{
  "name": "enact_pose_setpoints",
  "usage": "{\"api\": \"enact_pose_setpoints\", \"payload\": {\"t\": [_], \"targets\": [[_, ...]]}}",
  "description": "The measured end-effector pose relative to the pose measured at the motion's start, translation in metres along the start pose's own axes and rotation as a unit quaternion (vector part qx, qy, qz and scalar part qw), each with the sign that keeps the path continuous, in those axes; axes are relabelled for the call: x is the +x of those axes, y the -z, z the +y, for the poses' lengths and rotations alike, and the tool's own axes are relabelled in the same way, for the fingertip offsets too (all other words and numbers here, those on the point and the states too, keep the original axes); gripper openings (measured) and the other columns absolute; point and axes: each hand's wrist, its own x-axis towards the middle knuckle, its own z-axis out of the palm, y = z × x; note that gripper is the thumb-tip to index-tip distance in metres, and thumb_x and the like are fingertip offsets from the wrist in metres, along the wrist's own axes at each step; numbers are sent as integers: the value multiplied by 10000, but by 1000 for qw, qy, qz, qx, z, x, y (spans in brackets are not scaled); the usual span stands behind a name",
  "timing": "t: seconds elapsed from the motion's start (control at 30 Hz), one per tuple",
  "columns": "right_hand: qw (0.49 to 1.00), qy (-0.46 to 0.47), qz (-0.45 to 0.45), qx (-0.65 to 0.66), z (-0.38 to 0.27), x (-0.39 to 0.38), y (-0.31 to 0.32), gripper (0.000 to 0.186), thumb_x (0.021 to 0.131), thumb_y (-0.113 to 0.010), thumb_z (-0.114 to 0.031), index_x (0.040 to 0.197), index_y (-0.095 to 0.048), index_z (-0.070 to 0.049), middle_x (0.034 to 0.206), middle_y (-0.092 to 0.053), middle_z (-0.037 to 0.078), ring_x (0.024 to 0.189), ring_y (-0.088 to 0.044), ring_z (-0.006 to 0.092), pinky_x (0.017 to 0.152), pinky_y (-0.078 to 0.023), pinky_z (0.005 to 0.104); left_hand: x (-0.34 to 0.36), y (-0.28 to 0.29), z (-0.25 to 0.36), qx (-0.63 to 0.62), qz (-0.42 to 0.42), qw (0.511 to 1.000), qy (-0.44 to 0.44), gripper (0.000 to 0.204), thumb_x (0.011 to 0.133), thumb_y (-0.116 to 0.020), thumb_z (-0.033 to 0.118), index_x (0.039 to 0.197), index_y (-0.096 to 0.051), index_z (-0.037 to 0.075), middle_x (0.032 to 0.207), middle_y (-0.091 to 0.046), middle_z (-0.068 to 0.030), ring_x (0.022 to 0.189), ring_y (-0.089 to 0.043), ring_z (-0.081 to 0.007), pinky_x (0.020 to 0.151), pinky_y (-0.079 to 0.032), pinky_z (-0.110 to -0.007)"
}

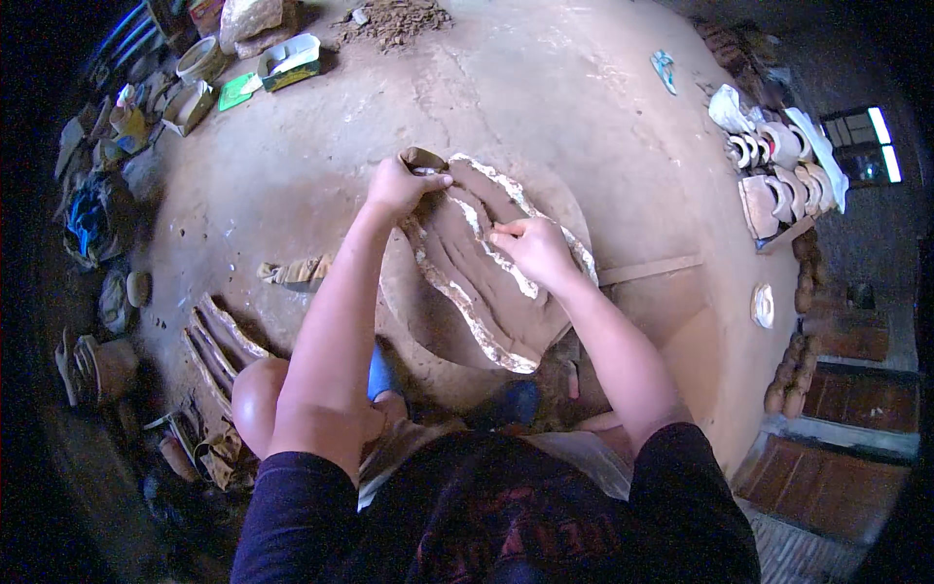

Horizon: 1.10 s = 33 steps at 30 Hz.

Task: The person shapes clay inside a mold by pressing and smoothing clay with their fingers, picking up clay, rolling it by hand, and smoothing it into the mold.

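Observation:
A long curved mould (457, 253), brown with clay inside and edged in rough white, lies on a round board (404, 292) in front of me. Two hollow channels run along it, split by a white-crusted ridge. My left hand (397, 187) is at its far left end, fingers closed round a brown lump (424, 158) that looks like clay, thumb over the mould's end. On the middle ridge, my right hand (535, 251) is closed in a pinch; whatever sits between the fingertips is too small to make out.
A similar white-edged mould (219, 346) lies left of my knee. A rolled brown cloth (297, 273) rests beside the board. Tubs (290, 60) and a green lid (236, 91) stand far left. Curved clay pieces (788, 195) are stacked at right, near a wooden strip (652, 270).

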Motion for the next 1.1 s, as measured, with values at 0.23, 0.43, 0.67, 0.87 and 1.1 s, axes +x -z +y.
{"api": "enact_pose_setpoints", "payload": {"t": [0.23,0.43,0.67,0.87,1.1], "targets": [[991,25,-2,-130,-14,-25,-1,315,937,-709,-325,1130,-798,-93,1018,-758,203,930,-741,351,847,-567,433,2,12,-10,-5,10,1000,1,355,732,-938,222,1029,-810,75,948,-800,-61,838,-729,-155,821,-567,-325],[936,70,-46,-341,-14,-20,38,257,929,-660,-305,910,-785,-81,893,-749,189,854,-732,394,812,-569,517,-11,4,22,75,13,997,-14,329,769,-915,267,1032,-812,97,946,-800,-54,846,-730,-154,823,-564,-328],[968,151,-37,-196,-74,60,33,253,921,-623,-270,997,-800,-106,1016,-753,201,918,-736,391,848,-574,499,-9,5,18,-10,4,1000,-13,209,881,-826,226,1040,-801,93,945,-804,-54,848,-726,-137,822,-556,-325],[912,146,-166,-346,-96,74,26,349,896,-545,-190,1159,-764,-118,1122,-740,215,1062,-713,391,931,-554,530,-6,5,13,9,9,999,-42,193,920,-781,240,996,-802,64,921,-801,-68,833,-728,-140,817,-560,-322],[961,116,-100,-230,-72,32,21,480,921,-498,-175,1364,-669,-106,1097,-706,287,1014,-703,425,930,-544,502,-8,6,17,9,12,1000,-13,328,918,-774,364,1043,-803,61,929,-799,-82,841,-731,-159,826,-557,-328]]}}
